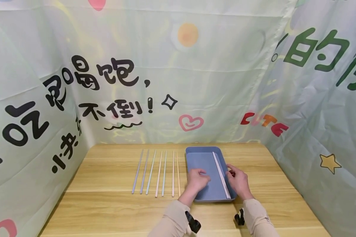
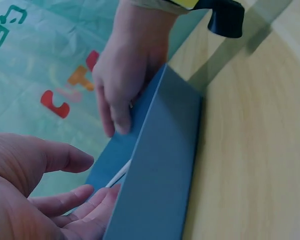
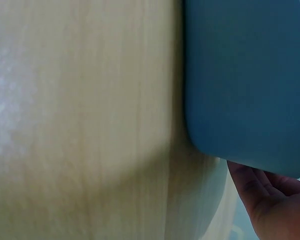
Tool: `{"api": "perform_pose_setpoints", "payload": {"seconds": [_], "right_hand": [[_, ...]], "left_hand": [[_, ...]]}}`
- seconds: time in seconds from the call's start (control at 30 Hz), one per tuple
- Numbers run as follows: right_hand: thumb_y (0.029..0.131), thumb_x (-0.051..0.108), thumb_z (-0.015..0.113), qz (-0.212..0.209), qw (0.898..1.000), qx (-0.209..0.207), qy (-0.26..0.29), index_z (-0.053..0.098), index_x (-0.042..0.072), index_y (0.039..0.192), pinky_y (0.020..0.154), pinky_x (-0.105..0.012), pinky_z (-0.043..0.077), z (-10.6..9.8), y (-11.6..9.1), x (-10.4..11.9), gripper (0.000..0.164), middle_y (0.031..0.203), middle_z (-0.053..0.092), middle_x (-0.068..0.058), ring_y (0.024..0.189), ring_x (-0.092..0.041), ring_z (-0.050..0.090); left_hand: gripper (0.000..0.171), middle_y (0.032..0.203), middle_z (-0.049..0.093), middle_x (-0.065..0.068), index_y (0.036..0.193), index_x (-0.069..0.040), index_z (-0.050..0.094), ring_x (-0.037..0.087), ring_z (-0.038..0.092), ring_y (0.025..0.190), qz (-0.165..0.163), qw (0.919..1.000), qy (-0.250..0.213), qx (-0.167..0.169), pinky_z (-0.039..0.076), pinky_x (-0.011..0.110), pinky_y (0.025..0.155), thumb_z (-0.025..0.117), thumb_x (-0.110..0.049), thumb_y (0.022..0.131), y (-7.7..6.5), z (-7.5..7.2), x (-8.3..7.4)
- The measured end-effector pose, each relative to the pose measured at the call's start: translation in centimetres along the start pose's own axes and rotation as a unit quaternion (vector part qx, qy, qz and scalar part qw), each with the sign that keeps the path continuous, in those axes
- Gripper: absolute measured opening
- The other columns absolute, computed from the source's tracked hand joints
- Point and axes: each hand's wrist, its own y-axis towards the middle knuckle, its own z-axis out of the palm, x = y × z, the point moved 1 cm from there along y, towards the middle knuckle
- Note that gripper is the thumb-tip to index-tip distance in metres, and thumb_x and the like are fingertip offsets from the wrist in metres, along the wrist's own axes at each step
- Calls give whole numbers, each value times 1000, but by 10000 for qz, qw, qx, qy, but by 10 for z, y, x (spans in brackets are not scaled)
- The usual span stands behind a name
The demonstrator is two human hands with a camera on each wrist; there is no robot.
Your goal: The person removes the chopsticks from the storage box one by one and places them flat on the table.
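Observation:
Near its right wall, the blue tray (image 1: 200, 158) has pale pinkish chopsticks (image 1: 220, 172) lying lengthwise side by side. My left hand (image 1: 197, 180) is over the tray's left part, thumb apart from the loosely bent fingers and nothing between them. In the left wrist view a piece of the white chopsticks (image 2: 120, 172) shows past those fingertips. At the right rim, my right hand (image 1: 239, 182) grips the tray's side, fingers (image 3: 250, 185) against the outer wall and thumb over the edge. That wall hides part of the hand in the right wrist view.
Left of the tray, several chopsticks (image 1: 150, 174) in lilac, pale blue, pink and yellow lie in a spaced row on the wooden table (image 1: 106, 210). Printed cloth (image 1: 154, 39) surrounds the table at the back and both sides. Each wrist wears a black camera mount (image 1: 192, 222).

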Motion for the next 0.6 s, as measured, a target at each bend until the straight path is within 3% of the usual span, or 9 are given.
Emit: {"api": "perform_pose_setpoints", "payload": {"seconds": [0.4,0.6], "right_hand": [[100,2,63,-69,9999,-124,-19,65,-4,137,70,-32,54,0,2,3,38,102,74,-25,89,-33,69],[99,3,63,-34,9999,-135,-48,66,-4,135,71,-33,54,0,1,2,37,101,74,-24,88,-32,70]], "left_hand": [[19,72,74,-1,93,-3,80,5,64,64,-125,9997,195,-21,53,21,58,87,-8,75,-12,41,-6],[22,70,73,0,90,-1,81,7,62,63,-67,9993,336,-139,53,21,57,87,-5,70,-18,56,-9]]}}
